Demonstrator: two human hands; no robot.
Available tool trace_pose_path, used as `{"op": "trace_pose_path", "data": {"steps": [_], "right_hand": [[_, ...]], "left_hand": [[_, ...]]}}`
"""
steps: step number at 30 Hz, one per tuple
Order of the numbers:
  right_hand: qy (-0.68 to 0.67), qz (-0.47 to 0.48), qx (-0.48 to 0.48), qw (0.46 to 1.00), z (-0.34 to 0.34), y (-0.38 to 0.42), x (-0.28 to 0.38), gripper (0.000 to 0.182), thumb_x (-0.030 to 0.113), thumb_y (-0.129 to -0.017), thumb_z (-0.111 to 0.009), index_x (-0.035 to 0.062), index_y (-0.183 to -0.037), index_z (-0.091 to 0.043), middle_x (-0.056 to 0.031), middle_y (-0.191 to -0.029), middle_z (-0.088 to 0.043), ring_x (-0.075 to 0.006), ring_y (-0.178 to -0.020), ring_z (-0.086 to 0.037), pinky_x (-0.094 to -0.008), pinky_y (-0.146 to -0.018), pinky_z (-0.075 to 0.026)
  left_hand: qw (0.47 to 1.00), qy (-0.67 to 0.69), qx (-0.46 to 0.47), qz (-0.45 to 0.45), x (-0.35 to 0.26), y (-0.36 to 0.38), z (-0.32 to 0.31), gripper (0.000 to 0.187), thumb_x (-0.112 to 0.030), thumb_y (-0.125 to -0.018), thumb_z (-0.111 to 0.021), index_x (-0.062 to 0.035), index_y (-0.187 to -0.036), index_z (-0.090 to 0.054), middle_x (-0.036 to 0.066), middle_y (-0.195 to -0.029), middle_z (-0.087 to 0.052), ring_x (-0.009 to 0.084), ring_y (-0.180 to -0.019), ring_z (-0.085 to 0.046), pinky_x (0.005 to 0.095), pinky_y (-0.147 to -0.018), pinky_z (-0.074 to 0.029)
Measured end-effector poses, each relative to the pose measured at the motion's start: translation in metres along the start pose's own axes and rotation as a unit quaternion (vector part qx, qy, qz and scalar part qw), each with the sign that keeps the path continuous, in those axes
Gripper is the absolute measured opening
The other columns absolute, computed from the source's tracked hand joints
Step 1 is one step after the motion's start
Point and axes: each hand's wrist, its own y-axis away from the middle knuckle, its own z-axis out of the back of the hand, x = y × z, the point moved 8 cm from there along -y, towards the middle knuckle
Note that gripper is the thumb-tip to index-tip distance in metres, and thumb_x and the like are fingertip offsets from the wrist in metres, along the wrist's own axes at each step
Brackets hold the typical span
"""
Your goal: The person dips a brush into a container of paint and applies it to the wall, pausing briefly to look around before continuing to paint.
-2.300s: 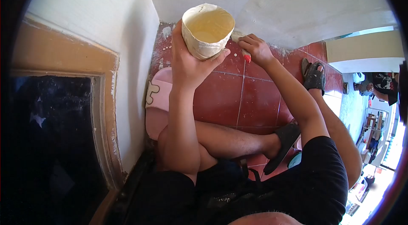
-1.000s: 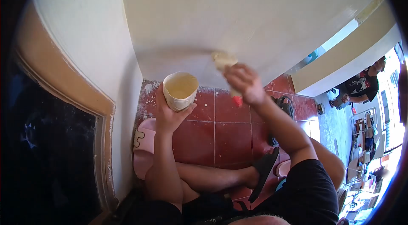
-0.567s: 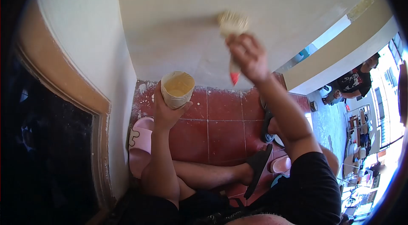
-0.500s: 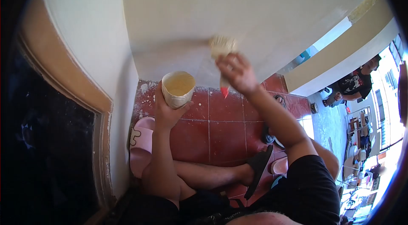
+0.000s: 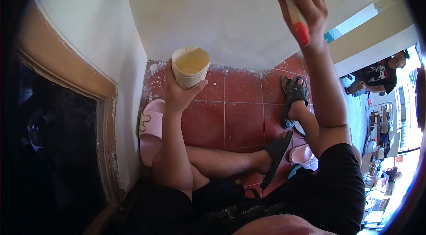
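My left hand [image 5: 179,95] is wrapped round a cream-coloured cup [image 5: 191,77] with drips down its outside and a pale yellowish inside, held over the tiled floor. High up at the right, my right hand [image 5: 308,2] grips a paintbrush [image 5: 293,13] by its pale wooden handle with a red end. The brush head is mostly out of view past the top edge, up against the cream wall [image 5: 208,13].
Red floor tiles [image 5: 242,119] carry white spatters along the wall's foot. Pink slippers [image 5: 151,144] lie at the left beside a brown door frame [image 5: 66,53]. My feet wear dark sandals [image 5: 295,95]. Another person [image 5: 377,75] sits far right, near cluttered shelves [image 5: 377,133].
My right hand has swept the brush up and to the right along the wall. The cup in my left hand sits a little higher in view as the view has shifted.
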Motion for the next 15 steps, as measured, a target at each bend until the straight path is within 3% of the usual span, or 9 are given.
{"op": "trace_pose_path", "data": {"steps": [2,4,11,12,15], "right_hand": [[-0.038,-0.054,0.088,0.994,-0.018,0.023,0.008,0.021,-0.003,-0.071,-0.073,0.0018,-0.091,-0.068,-0.0103,-0.098,-0.068,-0.0285,-0.094,-0.063,-0.0366,-0.081,-0.051],[-0.024,-0.030,0.122,0.992,-0.054,0.072,0.036,0.025,0.001,-0.068,-0.072,0.0046,-0.092,-0.067,-0.0085,-0.099,-0.066,-0.0281,-0.095,-0.062,-0.0386,-0.081,-0.053],[-0.133,-0.090,0.313,0.936,-0.157,0.255,0.149,0.026,0.010,-0.072,-0.067,0.0125,-0.098,-0.063,-0.0040,-0.108,-0.064,-0.0268,-0.098,-0.063,-0.0367,-0.084,-0.054],[-0.176,-0.102,0.356,0.912,-0.166,0.257,0.154,0.027,0.009,-0.072,-0.067,0.0119,-0.099,-0.063,-0.0048,-0.108,-0.065,-0.0271,-0.097,-0.063,-0.0374,-0.085,-0.054],[-0.148,-0.120,0.326,0.926,-0.163,0.240,0.117,0.030,0.005,-0.071,-0.067,0.0098,-0.101,-0.064,-0.0058,-0.106,-0.067,-0.0265,-0.093,-0.062,-0.0386,-0.085,-0.053]], "left_hand": [[0.998,0.058,0.001,0.006,-0.005,-0.003,-0.002,0.097,-0.026,-0.065,-0.092,-0.0013,-0.139,-0.035,0.017,-0.127,-0.053,0.0292,-0.117,-0.057,0.0403,-0.097,-0.049],[0.999,0.030,-0.004,0.013,-0.005,-0.003,0.002,0.096,-0.026,-0.065,-0.092,-0.0010,-0.139,-0.035,0.016,-0.127,-0.053,0.0288,-0.117,-0.057,0.0403,-0.096,-0.049],[0.999,0.018,-0.020,-0.025,-0.003,-0.004,0.019,0.097,-0.027,-0.064,-0.092,-0.0007,-0.138,-0.036,0.016,-0.126,-0.053,0.0280,-0.117,-0.056,0.0406,-0.095,-0.049],[0.999,0.017,-0.025,-0.029,-0.003,-0.006,0.020,0.097,-0.027,-0.064,-0.092,-0.0007,-0.138,-0.036,0.016,-0.126,-0.053,0.0280,-0.117,-0.056,0.0406,-0.095,-0.049],[0.998,-0.031,-0.028,-0.053,-0.006,-0.003,0.020,0.095,-0.026,-0.064,-0.092,-0.0009,-0.137,-0.037,0.016,-0.127,-0.052,0.0281,-0.117,-0.056,0.0405,-0.095,-0.049]]}}
